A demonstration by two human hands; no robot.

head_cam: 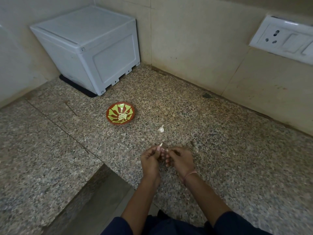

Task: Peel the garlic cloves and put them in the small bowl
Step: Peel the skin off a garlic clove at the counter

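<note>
Over the granite counter [220, 150], the left hand [149, 161] and right hand [182, 160] pinch a clove [161, 144] with curled fingers; the bowl [108, 116] and a loose clove [161, 129] lie beyond.

Dim, even light leaves a soft shadow beside the small bowl [115, 109] and some glare on the switch plate [286, 38], and wall lines bend near the edges.

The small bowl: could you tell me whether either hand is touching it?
No, the small bowl stands on the counter beyond the left hand and right hand.
</note>
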